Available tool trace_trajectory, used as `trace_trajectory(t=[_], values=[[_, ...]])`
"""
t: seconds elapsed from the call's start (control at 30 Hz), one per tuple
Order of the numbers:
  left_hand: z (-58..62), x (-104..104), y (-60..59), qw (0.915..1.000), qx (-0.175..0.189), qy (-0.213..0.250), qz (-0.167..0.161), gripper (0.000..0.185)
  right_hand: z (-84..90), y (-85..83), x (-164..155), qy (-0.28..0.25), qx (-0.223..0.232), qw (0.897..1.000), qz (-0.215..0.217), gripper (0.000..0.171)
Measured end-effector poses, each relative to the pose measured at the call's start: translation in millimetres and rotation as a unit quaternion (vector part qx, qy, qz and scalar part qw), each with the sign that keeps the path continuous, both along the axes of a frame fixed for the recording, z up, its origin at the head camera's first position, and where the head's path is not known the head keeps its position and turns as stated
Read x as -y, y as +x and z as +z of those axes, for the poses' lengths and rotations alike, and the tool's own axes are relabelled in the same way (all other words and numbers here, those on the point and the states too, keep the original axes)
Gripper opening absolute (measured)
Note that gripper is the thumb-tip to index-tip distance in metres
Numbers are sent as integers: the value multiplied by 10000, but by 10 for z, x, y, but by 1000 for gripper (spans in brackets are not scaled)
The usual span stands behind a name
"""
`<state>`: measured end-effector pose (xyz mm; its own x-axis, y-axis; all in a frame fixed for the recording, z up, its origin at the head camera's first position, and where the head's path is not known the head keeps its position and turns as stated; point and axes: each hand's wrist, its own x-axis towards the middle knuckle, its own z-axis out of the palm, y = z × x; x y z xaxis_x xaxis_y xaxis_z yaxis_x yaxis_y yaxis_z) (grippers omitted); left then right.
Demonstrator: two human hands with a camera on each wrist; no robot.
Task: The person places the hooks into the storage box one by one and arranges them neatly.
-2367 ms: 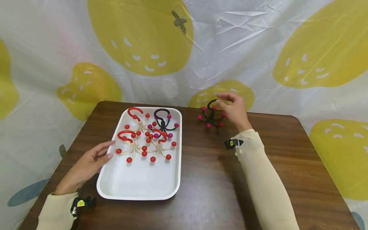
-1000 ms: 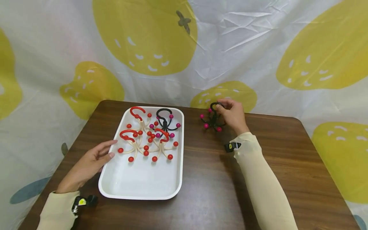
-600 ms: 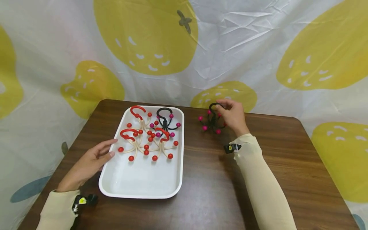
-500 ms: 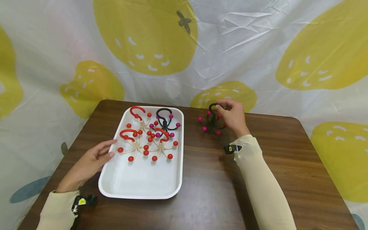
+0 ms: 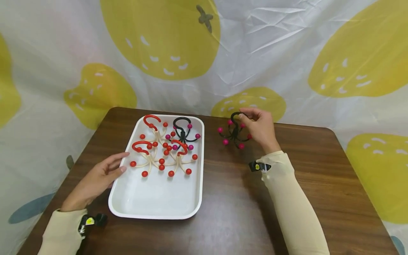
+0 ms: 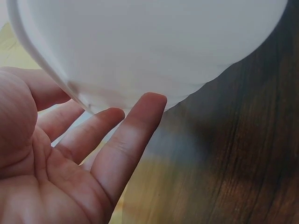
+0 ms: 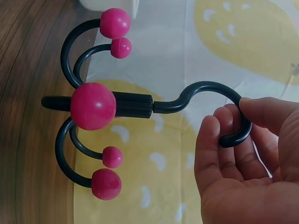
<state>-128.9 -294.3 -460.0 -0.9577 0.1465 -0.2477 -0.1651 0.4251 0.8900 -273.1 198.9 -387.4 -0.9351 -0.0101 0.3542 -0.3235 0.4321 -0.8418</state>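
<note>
White cloth printed with big yellow fruit shapes hangs behind a dark wooden table (image 5: pixel 229 198). At the far side of the table, right of the tray, the right hand (image 5: pixel 259 128) holds a black hook hanger (image 5: pixel 234 131) up off the wood, thumb and fingers pinching the curved top hook. From the hook a thick black stem runs to a cluster of thin black arms that curl outward, each tipped with a magenta ball; the right wrist view shows five such balls, one large in front, and the hanger (image 7: pixel 117 105) lying sideways across that view with the hook end inside the curled fingers (image 7: pixel 211 154). On the left of the table lies one white tray (image 5: pixel 153 202), oblong with rounded corners. In its far half rest four more hangers, tangled together: three cream ones with red hooks and red balls (image 5: pixel 149 156) and one black one with magenta balls (image 5: pixel 183 132). The left hand (image 5: pixel 95 180) lies relaxed and flat on the table, its straight fingers touching the tray's left rim; the left wrist view shows those fingers (image 6: pixel 126 140) against the tray's white wall (image 6: pixel 154 51).
</note>
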Motion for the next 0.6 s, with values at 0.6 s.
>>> trace_trajectory(t=[0.6], values=[[16,11,-11,10000,71,36,-48,64,261,284,108,-231,-19,9996,180,25]])
